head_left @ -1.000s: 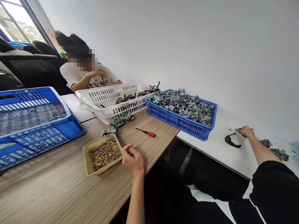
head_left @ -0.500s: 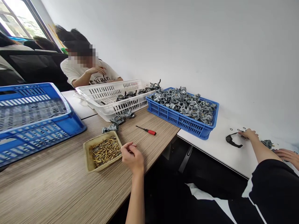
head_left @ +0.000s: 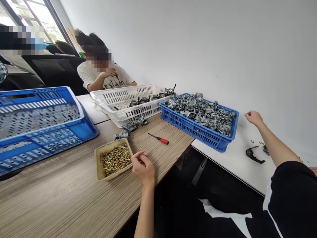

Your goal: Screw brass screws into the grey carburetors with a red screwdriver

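My left hand (head_left: 144, 168) rests by the right edge of a small cream tray (head_left: 97, 165), its fingers loosely curled with nothing visible in them. Many small brass-coloured screw-like parts (head_left: 116, 160) fill the tray. A red-handled screwdriver (head_left: 163, 141) lies on the brown table beyond my hand. Several grey metal carburetor-like parts (head_left: 129, 126) lie behind the tray. My right hand is out of view. At the right, a co-worker's raised hand (head_left: 255, 118) is curled near the end of a blue basket (head_left: 188, 127). That person's other hand is mostly cut off by the frame's right edge.
The blue basket is heaped with metal castings (head_left: 198, 112). A white basket (head_left: 111, 115) with dark-handled parts and a second blue basket (head_left: 86, 125) stand at the back and left. A watch (head_left: 251, 153) and small rings lie on the white table. Another person (head_left: 106, 76) sits opposite.
The co-worker's hand at the right has lifted from beside the watch toward the heaped blue basket. My left hand keeps its curl by the tray. The view has shifted slightly left.
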Motion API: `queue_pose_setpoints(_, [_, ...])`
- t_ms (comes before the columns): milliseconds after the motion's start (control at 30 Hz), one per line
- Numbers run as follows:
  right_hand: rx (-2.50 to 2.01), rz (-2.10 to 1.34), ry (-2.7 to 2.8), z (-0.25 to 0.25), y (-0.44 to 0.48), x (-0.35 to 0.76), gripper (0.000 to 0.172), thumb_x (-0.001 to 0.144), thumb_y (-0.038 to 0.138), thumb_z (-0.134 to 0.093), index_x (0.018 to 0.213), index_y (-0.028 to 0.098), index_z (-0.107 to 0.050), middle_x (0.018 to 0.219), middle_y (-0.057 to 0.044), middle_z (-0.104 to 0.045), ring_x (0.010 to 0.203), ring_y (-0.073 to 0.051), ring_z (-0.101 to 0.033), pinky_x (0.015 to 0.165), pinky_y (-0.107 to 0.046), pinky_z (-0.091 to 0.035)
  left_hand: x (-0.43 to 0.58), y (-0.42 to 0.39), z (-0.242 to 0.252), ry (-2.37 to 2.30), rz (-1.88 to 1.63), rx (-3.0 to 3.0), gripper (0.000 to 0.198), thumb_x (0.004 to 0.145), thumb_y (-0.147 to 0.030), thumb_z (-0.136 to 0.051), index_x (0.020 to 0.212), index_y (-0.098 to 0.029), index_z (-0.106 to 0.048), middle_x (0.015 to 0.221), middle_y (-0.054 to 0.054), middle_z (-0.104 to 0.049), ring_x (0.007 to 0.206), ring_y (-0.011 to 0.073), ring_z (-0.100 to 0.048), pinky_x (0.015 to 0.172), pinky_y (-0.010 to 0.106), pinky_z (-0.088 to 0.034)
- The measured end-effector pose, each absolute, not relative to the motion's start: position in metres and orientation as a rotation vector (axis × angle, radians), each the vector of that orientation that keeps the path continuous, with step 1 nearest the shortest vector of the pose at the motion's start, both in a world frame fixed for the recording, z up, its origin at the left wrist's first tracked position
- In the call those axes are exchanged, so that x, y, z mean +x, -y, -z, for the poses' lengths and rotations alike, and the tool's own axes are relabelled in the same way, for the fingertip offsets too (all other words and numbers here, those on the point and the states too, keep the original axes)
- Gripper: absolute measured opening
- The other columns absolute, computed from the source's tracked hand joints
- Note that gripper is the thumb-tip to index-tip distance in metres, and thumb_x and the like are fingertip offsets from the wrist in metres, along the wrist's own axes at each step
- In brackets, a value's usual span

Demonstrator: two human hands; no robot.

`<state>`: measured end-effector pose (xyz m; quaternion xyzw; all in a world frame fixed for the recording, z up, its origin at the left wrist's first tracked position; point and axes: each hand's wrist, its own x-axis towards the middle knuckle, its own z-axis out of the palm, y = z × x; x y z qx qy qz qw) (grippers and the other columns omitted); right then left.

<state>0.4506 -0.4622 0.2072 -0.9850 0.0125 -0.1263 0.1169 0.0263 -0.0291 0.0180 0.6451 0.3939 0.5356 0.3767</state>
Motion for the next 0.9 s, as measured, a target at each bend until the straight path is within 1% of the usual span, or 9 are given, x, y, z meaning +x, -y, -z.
queue_pose_setpoints(33, [-2.882,0.379,0.079,-0.213,0.44,0.455,0.036,0.097,0.046,-0.052,0.114,0.02,-0.069,0.133,-0.019,-0.069,0.127,-0.033,-0.061,0.108,-0.044,-0.046,0.026,0.029,-0.018,-1.015,-1.368,1.651,0.017,0.098,-0.029,-0.044,0.101,-0.02,-0.059,0.081,0.0,-0.067,0.063,0.0145,-0.058,0.068,0.029,-0.046])
queue_pose_setpoints(100, [-2.872,0.333,0.466,-0.225,0.397,0.452,0.038,0.098,0.049,-0.051,0.111,0.018,-0.068,0.123,-0.017,-0.073,0.115,-0.03,-0.066,0.103,-0.039,-0.048,0.026,0.03,-0.019,-1.031,-1.37,1.648,0.017,0.098,-0.029,-0.044,0.101,-0.02,-0.058,0.081,0.0,-0.066,0.065,0.015,-0.059,0.069,0.029,-0.046])
queue_pose_setpoints(167, [-2.871,0.132,0.706,-0.233,0.36,0.436,0.049,0.095,0.065,-0.055,0.109,0.019,-0.066,0.116,-0.015,-0.074,0.105,-0.03,-0.068,0.094,-0.038,-0.051,0.026,0.03,-0.02,-1.043,-1.376,1.647,0.016,0.098,-0.03,-0.044,0.101,-0.021,-0.058,0.082,0.001,-0.066,0.068,0.016,-0.061,0.07,0.03,-0.047])
queue_pose_setpoints(267, [-2.859,-0.19,0.879,-0.238,0.324,0.398,0.069,0.085,0.082,-0.062,0.118,0.022,-0.06,0.115,-0.013,-0.074,0.101,-0.033,-0.069,0.084,-0.039,-0.053,0.025,0.031,-0.021,-1.057,-1.372,1.648,0.016,0.098,-0.03,-0.044,0.1,-0.021,-0.057,0.083,0.001,-0.067,0.072,0.0167,-0.062,0.073,0.03,-0.047])
queue_pose_setpoints(333, [-2.874,-0.307,0.935,-0.234,0.313,0.375,0.075,0.081,0.084,-0.066,0.124,0.023,-0.056,0.115,-0.013,-0.074,0.1,-0.035,-0.07,0.083,-0.04,-0.054,0.025,0.031,-0.022,-1.065,-1.363,1.652,0.016,0.098,-0.029,-0.044,0.101,-0.021,-0.057,0.083,0.001,-0.067,0.072,0.0168,-0.062,0.073,0.031,-0.048])
queue_pose_setpoints(433, [-2.949,-0.241,0.949,-0.222,0.307,0.351,0.08,0.079,0.08,-0.07,0.131,0.022,-0.048,0.113,-0.015,-0.073,0.101,-0.037,-0.071,0.082,-0.042,-0.054,0.025,0.032,-0.022,-1.064,-1.352,1.661,0.016,0.098,-0.029,-0.044,0.101,-0.021,-0.057,0.084,0.001,-0.066,0.074,0.0173,-0.062,0.074,0.031,-0.048])
queue_pose_setpoints(600, [-3.035,-0.002,0.933,-0.206,0.309,0.338,0.076,0.085,0.078,-0.063,0.131,0.02,-0.045,0.109,-0.018,-0.072,0.101,-0.039,-0.07,0.078,-0.043,-0.054,0.025,0.032,-0.022,-1.036,-1.356,1.651,0.015,0.098,-0.027,-0.045,0.101,-0.02,-0.058,0.083,0.002,-0.066,0.073,0.0175,-0.062,0.073,0.031,-0.048])
queue_pose_setpoints(800, [-3.032,-0.119,0.923,-0.206,0.31,0.332,0.061,0.09,0.069,-0.059,0.125,0.021,-0.047,0.1,-0.015,-0.073,0.097,-0.037,-0.071,0.077,-0.041,-0.053,0.024,0.032,-0.022,-1.045,-1.354,1.651,0.015,0.098,-0.026,-0.044,0.102,-0.02,-0.058,0.083,0.001,-0.066,0.069,0.0157,-0.06,0.072,0.03,-0.047])
queue_pose_setpoints(900, [-3.022,-0.064,0.953,-0.204,0.311,0.33,0.056,0.089,0.061,-0.062,0.125,0.021,-0.048,0.098,-0.013,-0.073,0.092,-0.036,-0.071,0.072,-0.039,-0.051,0.025,0.031,-0.02,-1.042,-1.357,1.643,0.016,0.098,-0.026,-0.044,0.102,-0.021,-0.058,0.082,0.0,-0.066,0.067,0.0154,-0.06,0.072,0.03,-0.048])
